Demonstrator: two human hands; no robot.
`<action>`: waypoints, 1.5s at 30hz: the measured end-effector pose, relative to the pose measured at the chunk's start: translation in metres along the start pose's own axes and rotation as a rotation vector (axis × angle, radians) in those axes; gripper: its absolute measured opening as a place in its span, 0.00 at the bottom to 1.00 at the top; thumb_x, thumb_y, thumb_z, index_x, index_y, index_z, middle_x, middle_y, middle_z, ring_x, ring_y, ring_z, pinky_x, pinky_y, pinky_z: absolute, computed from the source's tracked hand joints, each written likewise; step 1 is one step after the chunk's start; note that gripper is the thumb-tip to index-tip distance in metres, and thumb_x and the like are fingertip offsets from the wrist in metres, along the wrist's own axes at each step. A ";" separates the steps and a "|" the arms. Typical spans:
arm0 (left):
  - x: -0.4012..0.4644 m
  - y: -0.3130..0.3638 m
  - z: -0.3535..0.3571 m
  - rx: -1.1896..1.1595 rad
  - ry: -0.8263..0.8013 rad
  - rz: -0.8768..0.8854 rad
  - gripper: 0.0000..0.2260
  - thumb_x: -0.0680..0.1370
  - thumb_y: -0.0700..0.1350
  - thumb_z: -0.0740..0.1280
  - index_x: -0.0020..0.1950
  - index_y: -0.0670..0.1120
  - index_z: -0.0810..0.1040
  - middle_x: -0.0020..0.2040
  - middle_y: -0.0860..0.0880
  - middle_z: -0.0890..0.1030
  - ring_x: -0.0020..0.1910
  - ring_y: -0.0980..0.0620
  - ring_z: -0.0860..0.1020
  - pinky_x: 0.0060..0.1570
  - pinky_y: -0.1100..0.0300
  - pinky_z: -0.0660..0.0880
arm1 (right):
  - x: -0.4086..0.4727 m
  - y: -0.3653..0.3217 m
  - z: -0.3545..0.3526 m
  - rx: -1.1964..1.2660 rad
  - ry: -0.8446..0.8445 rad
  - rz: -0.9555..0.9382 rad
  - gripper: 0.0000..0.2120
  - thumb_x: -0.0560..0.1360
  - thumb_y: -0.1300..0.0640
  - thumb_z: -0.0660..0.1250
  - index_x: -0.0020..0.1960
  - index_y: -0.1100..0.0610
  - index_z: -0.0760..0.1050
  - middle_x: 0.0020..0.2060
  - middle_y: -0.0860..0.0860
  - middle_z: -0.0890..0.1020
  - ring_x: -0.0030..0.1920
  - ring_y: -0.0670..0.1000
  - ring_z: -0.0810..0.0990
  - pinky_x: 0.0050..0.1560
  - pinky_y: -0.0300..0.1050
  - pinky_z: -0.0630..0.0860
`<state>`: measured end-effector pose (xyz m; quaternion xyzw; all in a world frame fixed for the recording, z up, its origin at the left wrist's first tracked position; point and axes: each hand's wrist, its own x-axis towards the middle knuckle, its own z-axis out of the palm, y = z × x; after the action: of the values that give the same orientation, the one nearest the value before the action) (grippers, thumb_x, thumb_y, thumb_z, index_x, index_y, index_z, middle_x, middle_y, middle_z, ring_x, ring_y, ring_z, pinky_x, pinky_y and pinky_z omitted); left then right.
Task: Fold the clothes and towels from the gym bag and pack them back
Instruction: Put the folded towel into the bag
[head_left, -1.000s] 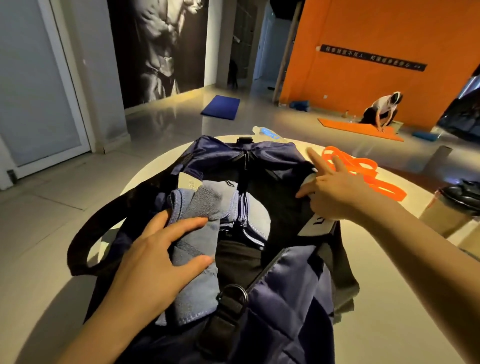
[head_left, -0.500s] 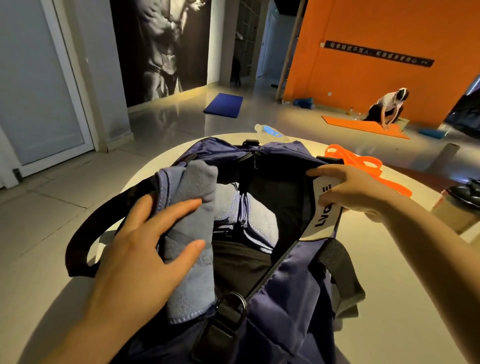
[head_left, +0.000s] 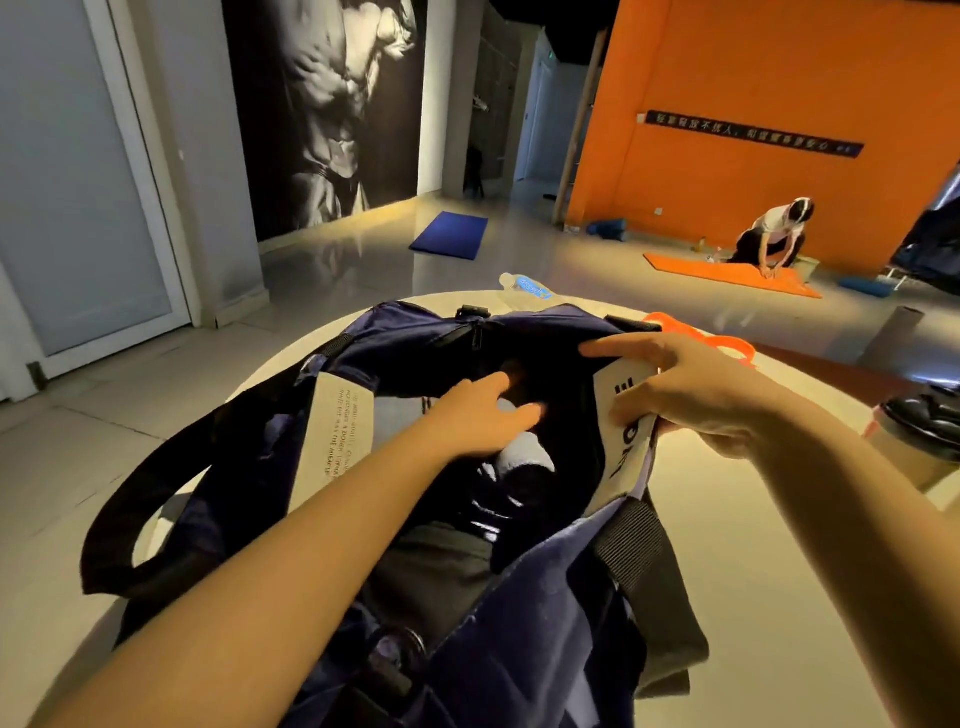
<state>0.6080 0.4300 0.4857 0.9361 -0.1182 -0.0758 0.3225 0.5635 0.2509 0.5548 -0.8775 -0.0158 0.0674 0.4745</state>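
A navy gym bag (head_left: 540, 613) lies open on a round white table (head_left: 753, 597). My left hand (head_left: 483, 415) reaches down into the bag's opening with fingers spread, over a pale rolled towel (head_left: 524, 454) deep inside. Dark clothing (head_left: 436, 571) fills the near part of the bag. My right hand (head_left: 691, 389) grips the bag's right rim at its white logo label (head_left: 626, 452) and holds the opening wide. A second white label (head_left: 340, 431) shows on the left rim.
An orange resistance band (head_left: 717, 340) and a water bottle (head_left: 527, 286) lie on the table behind the bag. A dark-lidded container (head_left: 924, 421) stands at the right edge. The bag's black strap (head_left: 119, 519) loops off to the left. A person kneels on an orange mat (head_left: 727, 273) far behind.
My left hand has pushed the blue-grey towel from the bag's left edge down inside and now reaches deep in. My right hand went from pointing to gripping the rim label.
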 end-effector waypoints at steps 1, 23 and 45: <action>-0.003 -0.003 0.004 -0.017 -0.016 -0.005 0.25 0.79 0.61 0.57 0.73 0.51 0.63 0.71 0.39 0.66 0.68 0.41 0.67 0.63 0.51 0.67 | 0.000 0.002 -0.001 0.001 -0.008 -0.007 0.26 0.70 0.73 0.68 0.57 0.45 0.74 0.51 0.49 0.76 0.49 0.52 0.77 0.32 0.41 0.78; -0.035 0.027 0.022 0.623 0.281 0.094 0.14 0.80 0.40 0.59 0.66 0.41 0.70 0.68 0.40 0.66 0.66 0.43 0.65 0.62 0.54 0.66 | 0.002 0.005 0.004 -0.072 0.046 -0.007 0.29 0.70 0.73 0.67 0.62 0.45 0.73 0.53 0.50 0.75 0.49 0.53 0.77 0.36 0.41 0.77; 0.018 0.008 0.049 0.625 0.046 0.176 0.26 0.83 0.55 0.49 0.79 0.50 0.45 0.75 0.46 0.63 0.73 0.41 0.60 0.72 0.38 0.43 | 0.030 0.007 -0.017 -0.494 0.209 0.063 0.28 0.69 0.71 0.62 0.63 0.48 0.76 0.52 0.55 0.77 0.41 0.51 0.75 0.36 0.42 0.73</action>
<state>0.6137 0.3904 0.4508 0.9774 -0.2090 0.0135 0.0276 0.5947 0.2359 0.5553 -0.9690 0.0448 -0.0148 0.2426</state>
